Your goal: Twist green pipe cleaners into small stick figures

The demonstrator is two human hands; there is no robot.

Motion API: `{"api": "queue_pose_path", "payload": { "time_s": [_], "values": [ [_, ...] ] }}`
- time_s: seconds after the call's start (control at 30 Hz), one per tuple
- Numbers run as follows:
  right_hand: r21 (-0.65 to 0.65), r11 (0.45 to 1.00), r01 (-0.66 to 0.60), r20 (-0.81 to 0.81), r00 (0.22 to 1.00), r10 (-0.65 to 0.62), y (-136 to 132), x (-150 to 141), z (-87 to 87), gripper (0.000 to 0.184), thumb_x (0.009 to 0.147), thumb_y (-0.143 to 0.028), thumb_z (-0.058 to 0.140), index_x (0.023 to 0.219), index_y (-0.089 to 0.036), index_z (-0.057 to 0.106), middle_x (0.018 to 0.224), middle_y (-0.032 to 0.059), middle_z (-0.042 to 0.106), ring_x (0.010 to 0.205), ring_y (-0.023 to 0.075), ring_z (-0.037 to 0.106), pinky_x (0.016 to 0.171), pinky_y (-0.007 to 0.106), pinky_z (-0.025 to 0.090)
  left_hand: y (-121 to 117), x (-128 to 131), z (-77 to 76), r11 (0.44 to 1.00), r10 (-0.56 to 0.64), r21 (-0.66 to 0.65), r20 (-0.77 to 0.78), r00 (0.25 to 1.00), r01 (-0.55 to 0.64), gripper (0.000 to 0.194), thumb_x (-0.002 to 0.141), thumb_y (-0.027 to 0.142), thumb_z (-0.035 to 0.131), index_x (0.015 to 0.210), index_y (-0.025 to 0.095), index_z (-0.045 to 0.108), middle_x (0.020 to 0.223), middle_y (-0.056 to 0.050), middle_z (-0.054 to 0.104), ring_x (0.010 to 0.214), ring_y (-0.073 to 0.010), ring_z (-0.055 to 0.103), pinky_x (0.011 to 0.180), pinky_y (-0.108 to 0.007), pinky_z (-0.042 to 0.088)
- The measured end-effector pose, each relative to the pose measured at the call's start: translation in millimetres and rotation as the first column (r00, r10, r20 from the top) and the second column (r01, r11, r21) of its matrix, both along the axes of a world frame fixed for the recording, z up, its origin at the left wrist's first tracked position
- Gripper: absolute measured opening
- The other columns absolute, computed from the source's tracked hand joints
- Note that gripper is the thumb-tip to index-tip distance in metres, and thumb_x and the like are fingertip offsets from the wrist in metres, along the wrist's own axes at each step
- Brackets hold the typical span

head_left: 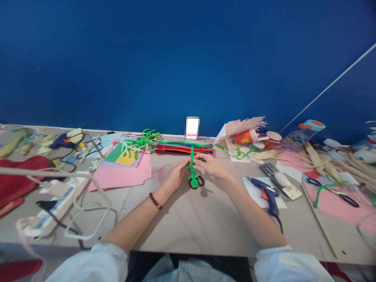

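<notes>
In front of me, over the middle of the table, is a green pipe-cleaner figure (pixel 192 166) with an upright stem and a rounded lower end. My left hand (pixel 178 172) pinches its side from the left, while my right hand (pixel 209 164) has its fingers closed on it from the right. Black scissor handles (pixel 201 180) show just behind and below the figure, partly hidden by it. Beyond my hands lies a bundle of coloured pipe cleaners (pixel 182 149), red, blue and green.
Left are pink paper sheets (pixel 117 176), green pipe-cleaner pieces (pixel 143 139) and a power strip (pixel 58 207) with loose cables. A glue gun (pixel 266 192), a phone (pixel 268 170), scissors (pixel 346 199) and a wooden stick (pixel 320 223) lie right. A blue wall (pixel 176 58) stands behind.
</notes>
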State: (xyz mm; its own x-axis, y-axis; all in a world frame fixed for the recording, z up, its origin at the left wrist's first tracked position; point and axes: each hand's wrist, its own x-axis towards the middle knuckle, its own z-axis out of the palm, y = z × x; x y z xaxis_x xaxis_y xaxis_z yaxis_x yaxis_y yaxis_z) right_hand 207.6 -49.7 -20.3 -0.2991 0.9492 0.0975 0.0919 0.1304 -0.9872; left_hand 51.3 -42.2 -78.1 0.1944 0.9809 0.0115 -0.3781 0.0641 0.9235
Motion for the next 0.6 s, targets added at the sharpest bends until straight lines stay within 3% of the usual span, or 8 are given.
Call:
{"api": "queue_pose_path", "payload": {
  "time_s": [0.1, 0.23, 0.3, 0.4, 0.6],
  "values": [
    [0.072, 0.986, 0.153, 0.087, 0.983, -0.159, 1.6, -2.4, -5.6, 0.023, 0.075, -0.041, 0.06, 0.077, -0.018, 0.059, 0.08, 0.0024, 0.062, 0.075, 0.0158, 0.057, 0.073, 0.03, 0.046, 2.8, -1.1, 2.5, 0.969, 0.238, 0.092, -0.106, 0.965, -0.229, 0.018, 0.075, 0.036, 0.065, 0.081, 0.019, 0.065, 0.09, -0.005, 0.069, 0.09, -0.0192, 0.062, 0.084, -0.033, 0.046],
    [0.121, 0.954, 0.275, 0.122, 0.95, -0.289, 0.9, -9.1, -15.2, 0.021, 0.077, -0.038, 0.056, 0.082, -0.018, 0.06, 0.086, 0.0047, 0.063, 0.077, 0.0167, 0.058, 0.072, 0.03, 0.047, 0.6, -3.5, 8.4, 0.884, 0.404, 0.36, -0.264, 0.876, -0.299, 0.017, 0.074, 0.035, 0.067, 0.08, 0.019, 0.066, 0.092, -0.005, 0.064, 0.093, -0.0179, 0.059, 0.083, -0.031, 0.046],
    [0.157, 0.937, 0.312, 0.114, 0.937, -0.331, -0.5, -13.8, -19.2, 0.019, 0.077, -0.037, 0.055, 0.081, -0.019, 0.06, 0.089, 0.0055, 0.063, 0.081, 0.0173, 0.059, 0.072, 0.03, 0.048, -2.6, -2.6, 10.9, 0.871, 0.39, 0.432, -0.321, 0.863, -0.233, 0.017, 0.073, 0.034, 0.069, 0.079, 0.018, 0.067, 0.088, -0.005, 0.062, 0.085, -0.0161, 0.058, 0.073, -0.027, 0.047],
    [0.237, 0.903, 0.359, 0.1, 0.915, -0.39, -3.8, -20.8, -22.0, 0.014, 0.078, -0.033, 0.054, 0.078, -0.02, 0.059, 0.087, 0.0046, 0.064, 0.084, 0.0176, 0.06, 0.078, 0.031, 0.047, -6.9, -0.4, 12.1, 0.892, 0.318, 0.424, -0.344, 0.884, -0.156, 0.017, 0.075, 0.033, 0.068, 0.081, 0.018, 0.067, 0.083, -0.003, 0.061, 0.075, -0.0134, 0.056, 0.063, -0.024, 0.044],
    [0.377, 0.886, 0.271, 0.268, 0.883, -0.385, -7.7, -19.0, -10.3, 0.01, 0.08, -0.026, 0.058, 0.077, -0.021, 0.065, 0.084, 0.0048, 0.069, 0.088, 0.0209, 0.059, 0.086, 0.037, 0.043, -5.3, -0.5, 8.7, 0.924, 0.249, 0.356, -0.28, 0.927, -0.141, 0.013, 0.074, 0.031, 0.067, 0.078, 0.018, 0.068, 0.088, -0.005, 0.066, 0.083, -0.0169, 0.059, 0.071, -0.027, 0.045]
  ]
}}
